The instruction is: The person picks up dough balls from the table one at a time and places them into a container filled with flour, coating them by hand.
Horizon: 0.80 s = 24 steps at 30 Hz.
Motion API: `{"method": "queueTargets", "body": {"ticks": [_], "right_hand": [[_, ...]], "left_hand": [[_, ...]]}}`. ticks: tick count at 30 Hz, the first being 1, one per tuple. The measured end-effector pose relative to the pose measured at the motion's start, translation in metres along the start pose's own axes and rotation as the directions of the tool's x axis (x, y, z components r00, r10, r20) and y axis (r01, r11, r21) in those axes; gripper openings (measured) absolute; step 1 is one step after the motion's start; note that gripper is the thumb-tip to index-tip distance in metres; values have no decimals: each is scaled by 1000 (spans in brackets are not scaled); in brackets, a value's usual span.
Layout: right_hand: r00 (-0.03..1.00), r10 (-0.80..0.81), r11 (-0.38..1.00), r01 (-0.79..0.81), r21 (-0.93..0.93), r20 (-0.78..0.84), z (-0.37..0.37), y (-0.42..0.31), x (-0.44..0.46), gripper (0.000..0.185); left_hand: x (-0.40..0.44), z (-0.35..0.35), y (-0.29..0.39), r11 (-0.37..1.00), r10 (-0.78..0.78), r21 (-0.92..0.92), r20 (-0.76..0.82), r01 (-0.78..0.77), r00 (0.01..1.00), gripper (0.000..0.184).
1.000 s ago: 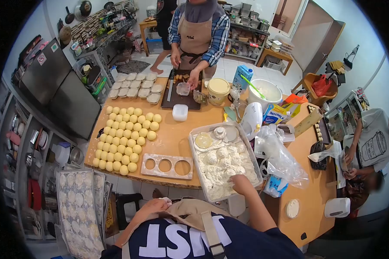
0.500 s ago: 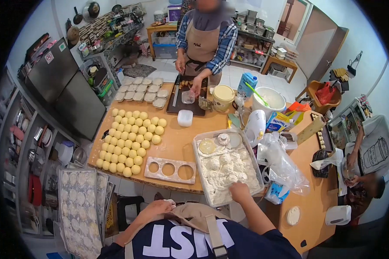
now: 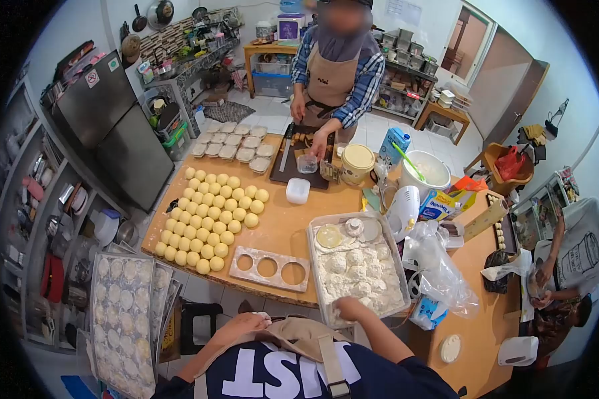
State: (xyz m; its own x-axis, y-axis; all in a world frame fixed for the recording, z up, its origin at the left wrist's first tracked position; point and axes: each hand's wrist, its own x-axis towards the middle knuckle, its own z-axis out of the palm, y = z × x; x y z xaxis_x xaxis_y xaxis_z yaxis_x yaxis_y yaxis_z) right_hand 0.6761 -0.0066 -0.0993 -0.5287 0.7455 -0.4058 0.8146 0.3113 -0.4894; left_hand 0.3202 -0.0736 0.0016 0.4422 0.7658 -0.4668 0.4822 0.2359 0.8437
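Note:
My right hand (image 3: 350, 310) is at the near edge of a rectangular tray (image 3: 314, 266) of flour, its fingers curled down into the flour and partly hidden. Several flour-coated balls (image 3: 356, 272) and round cutters (image 3: 354, 227) lie in this tray. My left hand (image 3: 249, 322) is closed in front of the apron, with something small and white at its fingertips. Left of the tray lies a wooden board with three round holes (image 3: 283, 260). Rows of smooth yellow dough balls (image 3: 206, 236) cover the table's left part.
Across the table a co-worker (image 3: 336, 66) holds a clear container (image 3: 307, 163) over a dark tray (image 3: 286, 174). Filled containers (image 3: 236, 144) stand at the back left. A mixer (image 3: 402, 211), white bowl (image 3: 424, 174) and plastic bag (image 3: 439, 266) are right of the flour tray. Another person (image 3: 569, 246) is at far right.
The view has shifted, so the table appears further right and lower. My right hand has moved left along the flour tray's near edge. My left hand stays by the apron.

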Motion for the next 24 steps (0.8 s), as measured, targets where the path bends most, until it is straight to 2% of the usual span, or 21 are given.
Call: {"method": "queueTargets", "body": {"ticks": [2,3,4,5,7,8,10,13,14,17,18,21,24], "right_hand": [[989,126,990,-120,78,-75,-28,6,15,24],[970,-5,998,22,67,-243,-47,10,18,25],[880,69,979,32,203,-469,-59,3,26,26],[875,142,966,-22,256,-462,-76,0,32,26],[857,149,979,-58,194,-493,-85,11,53,27],[855,141,985,-70,158,-499,-88,13,60,28],[852,123,992,-94,82,-509,-96,12,69,30],[945,110,983,-150,-109,-308,-78,13,89,38],[963,14,967,-81,-240,-270,-71,13,87,44],[975,96,953,-148,-262,-201,-81,-23,78,45],[984,13,962,-61,-266,-179,-74,-22,78,42],[996,-83,946,88,-312,30,-64,-21,74,40],[985,-26,948,-30,-318,-170,-68,-16,72,36]], "left_hand": [[4,-1,-8,989,17,144,0,-16,1000,42],[1,-2,-2,988,18,152,-2,-18,1000,42],[-2,-4,9,987,20,160,-4,-19,1000,41],[-6,-5,17,985,23,170,-5,-22,1000,41],[-12,-5,19,995,64,76,-34,-62,997,40],[-14,-5,18,996,84,30,-51,-82,995,39],[-9,-4,8,982,68,178,-38,-60,997,39],[-9,-3,10,941,48,336,-48,-29,998,38],[-11,-2,13,926,42,378,-59,-17,997,37],[-14,-3,20,941,30,339,-67,-6,997,35],[-13,-3,15,956,38,294,-68,-16,997,34],[-9,-2,-5,985,54,165,-64,-43,996,34],[-7,-1,-9,997,47,56,-39,-45,998,36]]}}
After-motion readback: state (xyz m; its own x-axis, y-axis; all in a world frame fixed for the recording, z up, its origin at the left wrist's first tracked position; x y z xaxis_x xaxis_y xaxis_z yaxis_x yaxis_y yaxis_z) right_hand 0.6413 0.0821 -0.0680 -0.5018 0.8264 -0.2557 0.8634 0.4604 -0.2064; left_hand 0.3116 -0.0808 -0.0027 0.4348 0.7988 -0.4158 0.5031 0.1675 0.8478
